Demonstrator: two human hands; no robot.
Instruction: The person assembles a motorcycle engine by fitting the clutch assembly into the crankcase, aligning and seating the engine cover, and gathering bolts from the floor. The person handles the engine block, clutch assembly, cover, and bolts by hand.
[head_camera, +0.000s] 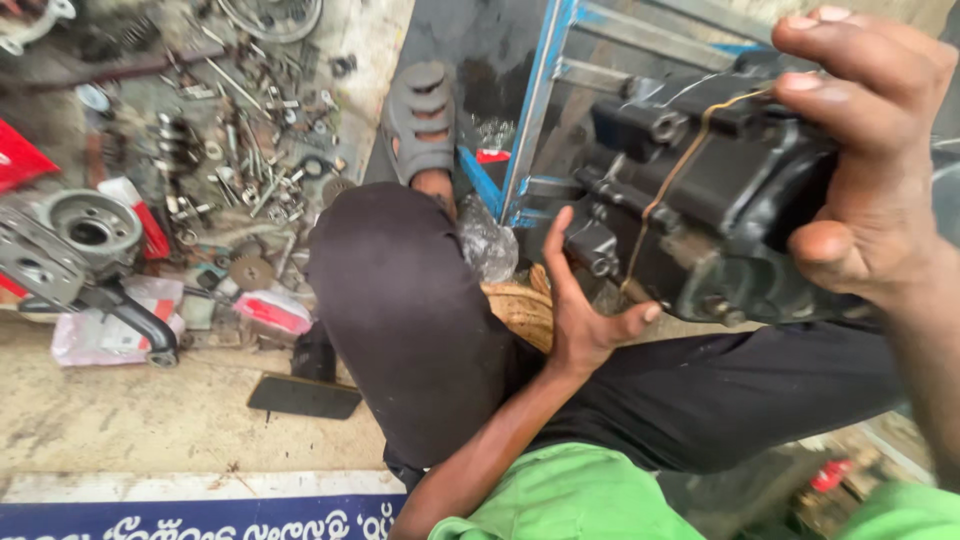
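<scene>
While the person sits with one knee (410, 300) bent up in dark trousers, both bare hands work on a black engine block (710, 200) held above the lap at about two o'clock in the view. The right hand (870, 170) clasps the block's top and far side, fingers curled over its upper edge and thumb pressed on its flank, so that hand is grasping the block. The left hand (585, 310) comes up from six o'clock and props the block's lower left corner; its fingers are spread, the palm is half open, and the fingertips touch the casting rather than closing around it. A thin brownish wire (680, 165) runs slantwise across the block's face.

Behind the block, at twelve o'clock, stands a blue metal frame (540, 110). A foot in a grey sandal (420, 120) rests on the floor at eleven o'clock, just beside that frame. Between knee and block lie a crumpled clear plastic bag (488, 240) and a tan woven thing (520, 310), the latter partly hidden.

At ten o'clock the concrete floor (150, 410) bears a scatter of bolts, washers and gears (240, 150). At nine o'clock lies a grey metal housing (70, 240) with a round bore, and a flat black slab (303, 396) lies near seven o'clock. A green shirt (570, 495) fills six o'clock.
</scene>
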